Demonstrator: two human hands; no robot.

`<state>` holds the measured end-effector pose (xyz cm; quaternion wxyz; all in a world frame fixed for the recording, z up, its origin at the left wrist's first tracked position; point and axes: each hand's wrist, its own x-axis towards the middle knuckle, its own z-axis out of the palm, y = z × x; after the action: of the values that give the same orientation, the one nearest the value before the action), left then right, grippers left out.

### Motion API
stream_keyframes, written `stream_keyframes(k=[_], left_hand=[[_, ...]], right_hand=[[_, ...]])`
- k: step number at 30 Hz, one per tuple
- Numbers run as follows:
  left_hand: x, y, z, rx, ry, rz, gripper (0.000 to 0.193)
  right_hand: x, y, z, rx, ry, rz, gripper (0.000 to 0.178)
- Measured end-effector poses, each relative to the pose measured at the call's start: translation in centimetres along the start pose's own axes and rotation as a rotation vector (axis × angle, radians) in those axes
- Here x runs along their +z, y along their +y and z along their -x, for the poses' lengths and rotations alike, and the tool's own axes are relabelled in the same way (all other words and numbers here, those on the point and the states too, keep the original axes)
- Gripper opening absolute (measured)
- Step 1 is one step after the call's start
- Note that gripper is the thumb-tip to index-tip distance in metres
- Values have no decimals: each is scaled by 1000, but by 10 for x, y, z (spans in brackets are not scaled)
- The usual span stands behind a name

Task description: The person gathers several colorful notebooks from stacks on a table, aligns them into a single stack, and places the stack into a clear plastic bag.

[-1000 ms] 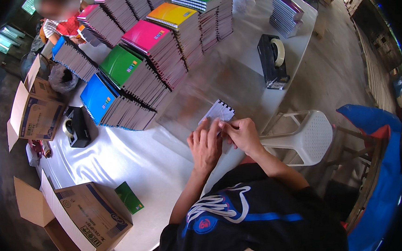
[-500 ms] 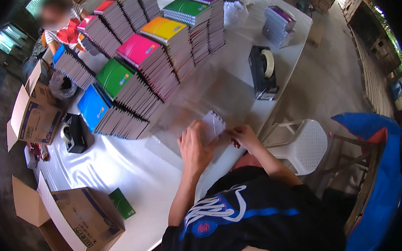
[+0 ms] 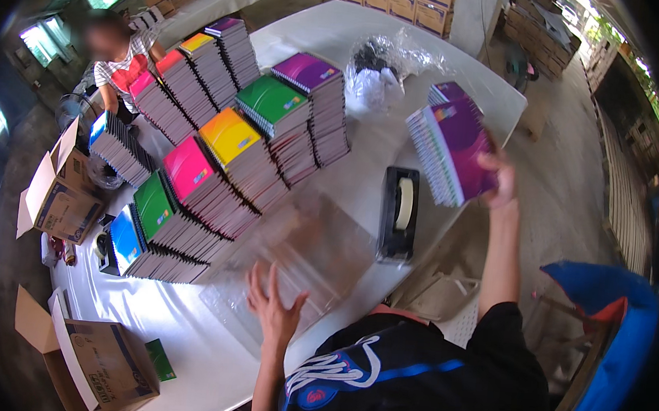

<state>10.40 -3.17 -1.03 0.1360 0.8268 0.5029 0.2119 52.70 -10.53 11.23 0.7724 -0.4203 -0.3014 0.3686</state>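
My right hand [image 3: 499, 179] grips a bundle of purple spiral notebooks [image 3: 456, 149], its spiral edge facing left. The bundle is raised over the table's right edge, in front of another purple notebook stack [image 3: 448, 92] that it partly hides. My left hand [image 3: 271, 304] is open, fingers spread, over clear plastic sheets [image 3: 319, 243] lying flat near me. Whether its fingertips touch the plastic I cannot tell. Between the sheets and the table edge stands a black tape dispenser [image 3: 399, 218] with a roll of pale tape.
Tall rows of spiral notebooks [image 3: 231, 141] in several colours fill the table's left side. Crumpled clear plastic [image 3: 389, 64] lies behind. Open cardboard boxes [image 3: 108, 362] and a small green card [image 3: 160, 359] are at the left. Beyond the notebooks is another person [image 3: 125, 61]. A white stool [image 3: 455, 317] stands right.
My hands were together over a small white spiral-edged thing on the plastic. They have parted: the right swung far right and now grips purple notebooks, while the left opened over the sheets.
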Motion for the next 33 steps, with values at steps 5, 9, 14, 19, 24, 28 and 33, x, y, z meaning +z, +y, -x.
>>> stream_keyframes(k=[5,9,14,19,24,28,33], left_hand=[[37,-26,44,-428,-184,-201,84],[35,-24,49,-584,-189,-152,85],[38,-19,62,-629,-225,-192,87],[32,-20,57,-572,-246,-234,85],[17,-34,55,-555,-185,-117,78],[-9,-63,58,-494,-14,-3,72],[-52,-105,60,-441,124,99,66]], right_hand=[[-105,-52,-121,88,13,62,50],[-141,-35,-179,250,-59,332,47],[-164,-20,-193,339,-64,631,47],[-179,-14,-207,-359,69,1263,56],[45,14,-151,-378,-286,913,38],[254,62,-60,-372,-871,812,42],[434,168,4,-819,-1257,959,84]])
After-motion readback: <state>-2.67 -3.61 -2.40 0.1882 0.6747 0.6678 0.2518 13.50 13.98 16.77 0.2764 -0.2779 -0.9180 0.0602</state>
